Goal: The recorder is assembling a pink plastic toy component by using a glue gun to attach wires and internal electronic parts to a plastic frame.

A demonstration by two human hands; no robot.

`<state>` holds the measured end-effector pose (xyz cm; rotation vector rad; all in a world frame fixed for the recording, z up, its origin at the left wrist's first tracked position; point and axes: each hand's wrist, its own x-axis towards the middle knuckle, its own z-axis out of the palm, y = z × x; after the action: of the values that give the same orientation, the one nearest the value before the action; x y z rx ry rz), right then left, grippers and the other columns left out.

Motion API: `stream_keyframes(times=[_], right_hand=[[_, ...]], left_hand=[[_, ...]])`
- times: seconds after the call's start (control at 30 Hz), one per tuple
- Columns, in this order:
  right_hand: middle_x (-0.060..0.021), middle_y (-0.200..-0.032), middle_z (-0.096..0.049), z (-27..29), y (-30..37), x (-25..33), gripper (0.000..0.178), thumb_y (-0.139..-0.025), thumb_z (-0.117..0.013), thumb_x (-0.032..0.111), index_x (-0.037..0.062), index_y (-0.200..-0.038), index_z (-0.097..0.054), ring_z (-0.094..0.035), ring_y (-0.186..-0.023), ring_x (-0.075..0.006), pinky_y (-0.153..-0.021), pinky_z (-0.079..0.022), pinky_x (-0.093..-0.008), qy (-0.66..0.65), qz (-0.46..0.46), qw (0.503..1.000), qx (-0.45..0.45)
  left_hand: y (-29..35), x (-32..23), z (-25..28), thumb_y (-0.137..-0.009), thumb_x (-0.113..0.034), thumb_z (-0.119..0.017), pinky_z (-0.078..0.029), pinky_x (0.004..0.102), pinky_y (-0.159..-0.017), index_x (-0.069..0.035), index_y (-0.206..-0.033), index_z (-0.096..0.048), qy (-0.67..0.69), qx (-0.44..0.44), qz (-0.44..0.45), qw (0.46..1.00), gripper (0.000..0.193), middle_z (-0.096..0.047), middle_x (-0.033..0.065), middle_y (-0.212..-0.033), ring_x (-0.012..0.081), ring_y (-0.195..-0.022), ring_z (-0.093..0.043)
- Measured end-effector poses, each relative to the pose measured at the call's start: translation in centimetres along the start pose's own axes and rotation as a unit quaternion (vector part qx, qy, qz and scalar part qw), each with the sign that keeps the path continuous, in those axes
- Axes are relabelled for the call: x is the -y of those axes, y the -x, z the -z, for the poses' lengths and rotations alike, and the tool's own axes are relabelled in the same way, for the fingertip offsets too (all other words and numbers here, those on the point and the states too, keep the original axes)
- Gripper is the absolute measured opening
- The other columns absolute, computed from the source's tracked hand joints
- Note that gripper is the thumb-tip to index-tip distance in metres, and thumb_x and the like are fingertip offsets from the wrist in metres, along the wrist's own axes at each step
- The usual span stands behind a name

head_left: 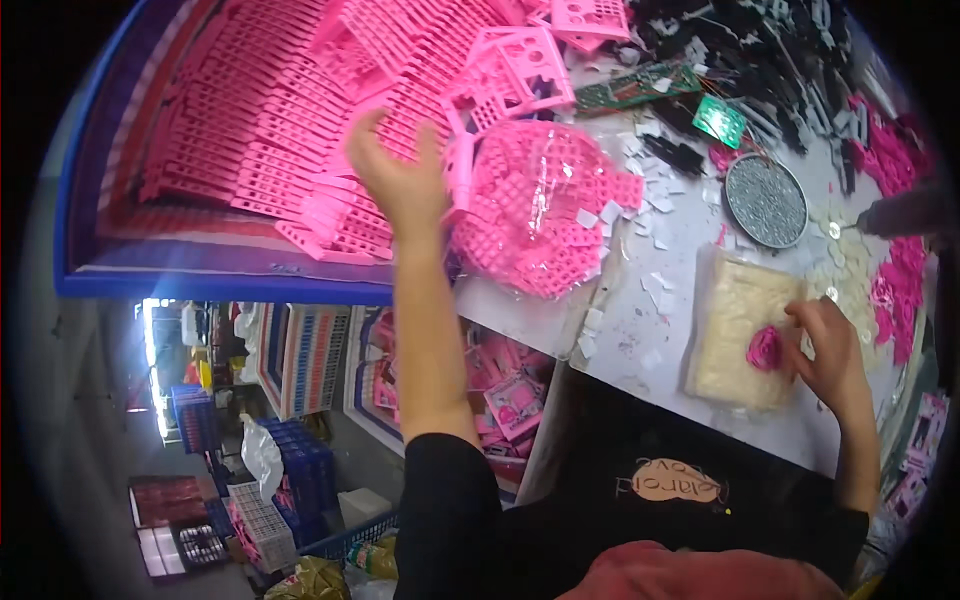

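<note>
A worker's left hand (402, 190) spreads wide and apparently empty over pink plastic parts (290, 130) stacked in a blue-rimmed bin (230, 288). The right hand (828, 350) curls beside a small pink piece (764, 349) lying on a cream packet (728, 330) on the tabletop (640, 345); whether it grips the piece is unclear. Work appears far from finished: pink parts sit in rows, and a green circuit board (720, 121) and black pieces (770, 60) lie loose.

The black top (570, 500) is short-sleeved — its front bears a peach-coloured, dark-lettered, roughly oval print (676, 482).
</note>
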<state>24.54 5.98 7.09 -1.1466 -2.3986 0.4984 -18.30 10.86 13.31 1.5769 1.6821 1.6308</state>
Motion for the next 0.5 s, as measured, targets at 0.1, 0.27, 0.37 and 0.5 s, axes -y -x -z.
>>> stream_keyframes(times=[0.1,0.27,0.37,0.5], right_hand=[[-0.0125,-0.088,-0.062,0.6,0.2,0.4,0.035,-0.075,-0.074,0.005,0.0062,-0.108,-0.064,-0.061,-0.082,-0.0339,-0.070,-0.049,-0.0436,0.006,-0.024,1.000,0.008],[-0.0108,-0.083,-0.061,1.0,1.6,0.9,0.024,-0.074,-0.074,0.004,0.0074,-0.097,-0.065,-0.061,-0.079,-0.0311,-0.067,-0.049,-0.0422,0.000,-0.035,0.999,0.023],[-0.0089,-0.080,-0.061,1.5,4.0,-0.3,0.021,-0.075,-0.075,0.008,0.0086,-0.093,-0.065,-0.061,-0.078,-0.0303,-0.067,-0.049,-0.0431,0.011,-0.035,0.999,0.015],[-0.0089,-0.077,-0.062,4.3,10.0,-3.6,0.018,-0.077,-0.074,0.015,0.0089,-0.093,-0.066,-0.062,-0.075,-0.0305,-0.066,-0.048,-0.0435,0.039,-0.104,0.994,0.008]], left_hand=[[-11.7,5.9,9.1,-0.087,-0.014,-0.074,-0.043,0.0423,-0.101,0.003,-0.125,-0.055,-0.274,-0.219,-0.164,0.922,0.045,-0.056,0.0220,-0.120,0.0333,-0.112,-0.054],[-27.1,14.0,8.9,-0.080,-0.043,-0.079,-0.052,0.0446,-0.093,-0.005,-0.111,-0.068,-0.437,-0.181,-0.033,0.880,0.050,-0.064,0.0237,-0.113,0.0357,-0.106,-0.063],[-34.0,18.5,10.9,-0.080,-0.037,-0.074,-0.054,0.0449,-0.083,-0.007,-0.099,-0.075,-0.537,-0.147,-0.047,0.829,0.036,-0.072,0.0172,-0.099,0.0328,-0.094,-0.068],[-36.5,23.2,16.7,-0.092,-0.031,-0.059,-0.053,0.0417,-0.062,-0.008,-0.094,-0.074,-0.798,-0.035,-0.191,0.571,0.027,-0.072,0.0092,-0.085,0.0248,-0.073,-0.067]])
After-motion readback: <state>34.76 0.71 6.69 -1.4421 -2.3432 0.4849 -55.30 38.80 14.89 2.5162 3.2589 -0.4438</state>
